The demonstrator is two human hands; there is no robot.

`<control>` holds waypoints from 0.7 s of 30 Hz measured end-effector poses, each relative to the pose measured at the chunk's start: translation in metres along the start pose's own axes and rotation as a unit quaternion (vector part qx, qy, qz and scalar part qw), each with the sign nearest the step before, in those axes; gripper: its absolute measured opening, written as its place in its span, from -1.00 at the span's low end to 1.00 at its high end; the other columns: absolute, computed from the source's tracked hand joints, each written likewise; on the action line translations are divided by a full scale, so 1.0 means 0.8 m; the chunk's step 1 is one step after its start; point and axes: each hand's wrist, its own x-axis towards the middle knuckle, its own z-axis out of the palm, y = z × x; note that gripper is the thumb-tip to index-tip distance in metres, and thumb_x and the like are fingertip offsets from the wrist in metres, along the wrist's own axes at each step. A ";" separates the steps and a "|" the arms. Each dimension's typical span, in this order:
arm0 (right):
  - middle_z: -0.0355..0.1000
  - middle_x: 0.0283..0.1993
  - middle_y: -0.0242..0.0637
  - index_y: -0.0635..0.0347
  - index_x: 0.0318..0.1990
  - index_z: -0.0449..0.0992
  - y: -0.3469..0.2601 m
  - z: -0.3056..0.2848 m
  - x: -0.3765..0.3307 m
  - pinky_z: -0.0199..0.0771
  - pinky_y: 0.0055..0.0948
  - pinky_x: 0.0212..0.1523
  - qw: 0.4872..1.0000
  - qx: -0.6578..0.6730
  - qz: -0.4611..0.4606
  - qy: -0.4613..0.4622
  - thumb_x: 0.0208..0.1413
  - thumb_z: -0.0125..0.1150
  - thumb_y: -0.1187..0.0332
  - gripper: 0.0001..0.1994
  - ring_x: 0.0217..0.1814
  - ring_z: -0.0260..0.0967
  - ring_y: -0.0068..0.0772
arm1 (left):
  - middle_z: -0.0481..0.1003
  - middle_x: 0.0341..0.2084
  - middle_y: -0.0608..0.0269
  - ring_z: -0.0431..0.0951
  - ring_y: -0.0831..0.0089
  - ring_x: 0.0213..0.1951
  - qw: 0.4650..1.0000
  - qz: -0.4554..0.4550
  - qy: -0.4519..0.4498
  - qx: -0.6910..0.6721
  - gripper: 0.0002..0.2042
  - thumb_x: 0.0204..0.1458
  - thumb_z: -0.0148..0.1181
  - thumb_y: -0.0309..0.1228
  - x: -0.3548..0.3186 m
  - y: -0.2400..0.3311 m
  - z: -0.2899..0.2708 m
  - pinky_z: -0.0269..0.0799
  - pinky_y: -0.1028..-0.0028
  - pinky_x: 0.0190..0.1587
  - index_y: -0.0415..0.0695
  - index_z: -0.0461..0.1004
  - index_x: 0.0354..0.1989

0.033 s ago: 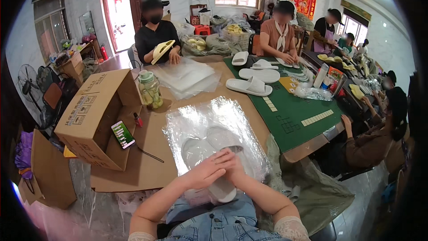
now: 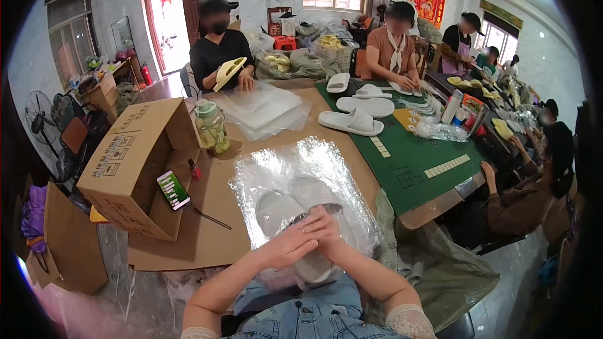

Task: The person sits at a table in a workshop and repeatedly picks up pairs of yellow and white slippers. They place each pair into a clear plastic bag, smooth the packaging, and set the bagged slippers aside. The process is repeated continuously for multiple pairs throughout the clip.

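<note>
A pair of light grey slippers (image 2: 274,211) lies in front of me on a stack of clear plastic bags (image 2: 259,166). My left hand (image 2: 290,243) and my right hand (image 2: 326,231) meet over the slippers, with their fingers bent and pressed together. Whatever they grip is hidden, though a small dark patch shows beside the fingertips. Below my hands, the rounded heel of one slipper (image 2: 313,270) sticks out toward me. The clear film around the slippers is too glossy to tell whether they are inside a bag.
To the left, an open cardboard box (image 2: 135,163) lies on its side, with a phone (image 2: 173,189) in it. A glass jar (image 2: 211,129) stands behind. White slippers (image 2: 352,122) sit on the green mat (image 2: 402,157) at right. Co-workers sit around; one holds a yellow slipper (image 2: 230,73).
My fingers have shifted slightly over the slippers, and a dark patch now shows beside them. The slippers and bags stay in place.
</note>
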 end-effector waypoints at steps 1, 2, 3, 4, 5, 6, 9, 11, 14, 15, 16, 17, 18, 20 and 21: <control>0.39 -0.13 -0.01 0.29 -0.12 0.41 0.009 0.002 0.010 0.55 -0.12 -0.21 0.995 -0.093 -0.027 0.016 0.11 0.20 0.52 -0.81 -0.18 0.48 0.08 | 0.19 0.43 0.05 -0.05 -0.05 0.51 1.000 0.000 -0.008 -0.008 -0.54 0.38 -0.19 -0.29 0.000 0.006 0.000 -0.16 0.12 0.52 -0.17 0.28 0.38; 0.38 -0.13 0.00 0.28 -0.12 0.41 0.020 0.005 0.024 0.55 -0.11 -0.21 0.981 -0.183 -0.051 0.029 0.11 0.20 0.51 -0.81 -0.18 0.48 0.09 | 0.19 0.43 0.05 -0.05 -0.05 0.51 1.000 -0.003 -0.017 -0.018 -0.54 0.38 -0.19 -0.29 -0.001 0.013 0.002 -0.16 0.12 0.51 -0.18 0.28 0.38; 0.37 -0.12 0.01 0.27 -0.12 0.40 0.015 0.007 0.039 0.55 -0.10 -0.21 0.959 -0.271 -0.075 0.041 0.11 0.21 0.51 -0.80 -0.17 0.48 0.11 | 0.19 0.43 0.05 -0.05 -0.04 0.51 0.999 -0.008 -0.023 -0.027 -0.54 0.38 -0.20 -0.28 -0.003 0.020 0.003 -0.16 0.12 0.51 -0.19 0.28 0.38; 0.38 -0.19 0.03 0.30 -0.21 0.40 0.007 0.007 0.049 0.46 0.03 -0.28 0.964 -0.258 -0.048 0.048 0.05 0.29 0.43 -0.78 -0.24 0.45 0.20 | 0.17 0.44 0.03 -0.05 -0.04 0.51 0.999 -0.001 -0.021 -0.028 -0.52 0.39 -0.20 -0.25 -0.005 0.024 0.007 -0.16 0.12 0.51 -0.19 0.26 0.39; 0.38 -0.19 0.03 0.29 -0.20 0.40 0.016 0.016 0.054 0.46 0.05 -0.28 0.964 -0.261 -0.009 0.052 0.07 0.28 0.40 -0.77 -0.25 0.44 0.20 | 0.16 0.44 0.03 -0.05 -0.04 0.51 1.000 -0.010 -0.014 -0.010 -0.52 0.39 -0.20 -0.24 -0.007 0.030 0.010 -0.16 0.11 0.51 -0.19 0.25 0.40; 0.37 -0.19 0.04 0.29 -0.18 0.40 0.031 0.025 0.064 0.46 0.06 -0.28 0.962 -0.266 0.030 0.059 0.09 0.27 0.38 -0.76 -0.26 0.43 0.20 | 0.15 0.45 0.03 -0.05 -0.04 0.51 1.000 -0.016 -0.007 0.009 -0.51 0.39 -0.20 -0.22 -0.006 0.035 0.012 -0.16 0.10 0.51 -0.18 0.24 0.41; 0.36 -0.15 0.06 0.29 -0.14 0.41 0.048 0.042 0.068 0.50 0.07 -0.23 0.951 -0.294 0.088 0.035 0.15 0.24 0.29 -0.73 -0.26 0.44 0.23 | 0.10 0.47 0.05 -0.05 -0.05 0.51 1.000 -0.007 0.010 -0.011 -0.43 0.35 -0.10 -0.09 -0.015 0.020 0.015 -0.14 0.09 0.51 -0.17 0.22 0.43; 0.37 -0.08 0.10 0.29 -0.13 0.40 0.052 0.047 0.062 0.53 0.09 -0.15 0.960 -0.264 0.096 0.013 0.18 0.17 0.26 -0.73 -0.20 0.48 0.27 | 0.08 0.48 0.05 -0.05 -0.05 0.51 0.997 -0.005 0.010 -0.075 -0.38 0.32 -0.04 -0.02 -0.021 0.012 0.010 -0.13 0.08 0.50 -0.16 0.22 0.43; 0.36 -0.05 0.08 0.28 -0.12 0.40 0.067 0.033 0.047 0.48 0.05 -0.07 0.944 -0.327 0.032 -0.018 0.14 0.22 0.28 -0.72 -0.05 0.41 0.21 | 0.07 0.49 0.03 -0.04 -0.07 0.51 0.989 -0.003 0.099 0.110 -0.34 0.26 0.03 0.06 -0.025 -0.029 -0.005 -0.11 0.08 0.50 -0.10 0.24 0.43; 0.36 -0.03 0.06 0.26 -0.09 0.42 0.040 0.033 0.044 0.46 0.04 -0.05 0.949 -0.315 0.029 0.012 0.12 0.25 0.27 -0.70 -0.02 0.39 0.17 | 0.07 0.48 0.01 -0.04 -0.07 0.50 0.978 -0.042 0.140 0.148 -0.35 0.25 0.07 0.03 -0.032 -0.042 -0.011 -0.09 0.07 0.49 -0.08 0.24 0.42; 0.36 -0.01 0.04 0.25 -0.06 0.43 0.013 0.034 0.042 0.44 0.03 -0.03 0.952 -0.301 0.026 0.043 0.10 0.28 0.27 -0.67 0.00 0.37 0.13 | 0.08 0.48 -0.01 -0.03 -0.08 0.50 0.963 -0.081 0.181 0.185 -0.36 0.24 0.10 0.00 -0.039 -0.056 -0.017 -0.07 0.07 0.49 -0.06 0.25 0.42; 0.36 -0.01 0.02 0.24 -0.02 0.43 0.006 0.030 0.039 0.43 0.02 -0.02 0.946 -0.320 0.023 0.045 0.10 0.28 0.26 -0.65 0.00 0.37 0.11 | 0.08 0.47 -0.02 -0.02 -0.08 0.50 0.944 -0.112 0.219 0.219 -0.37 0.22 0.13 -0.03 -0.040 -0.070 -0.022 -0.05 0.07 0.48 -0.04 0.25 0.42; 0.37 -0.01 -0.01 0.23 0.01 0.44 0.004 0.029 0.034 0.42 0.01 -0.01 0.940 -0.338 0.019 0.046 0.11 0.28 0.25 -0.63 0.00 0.36 0.10 | 0.09 0.47 -0.02 -0.01 -0.08 0.50 0.935 -0.121 0.246 0.225 -0.36 0.21 0.15 -0.02 -0.044 -0.087 -0.024 -0.04 0.07 0.48 -0.04 0.26 0.41; 0.38 0.00 -0.07 0.20 0.11 0.46 0.007 0.027 0.025 0.39 -0.01 0.01 0.935 -0.350 0.012 0.061 0.12 0.28 0.26 -0.59 0.01 0.34 0.04 | 0.10 0.47 -0.03 0.01 -0.09 0.49 0.916 -0.137 0.297 0.235 -0.35 0.18 0.18 -0.02 -0.053 -0.123 -0.021 -0.01 0.07 0.47 -0.03 0.28 0.41; 0.38 0.00 -0.06 0.20 0.10 0.47 0.010 0.029 0.021 0.39 -0.01 0.01 0.939 -0.334 -0.007 0.079 0.12 0.28 0.26 -0.59 0.02 0.34 0.04 | 0.11 0.46 -0.02 0.02 -0.09 0.48 0.917 -0.144 0.294 0.227 -0.35 0.17 0.19 -0.02 -0.060 -0.138 -0.016 0.00 0.07 0.47 -0.03 0.28 0.40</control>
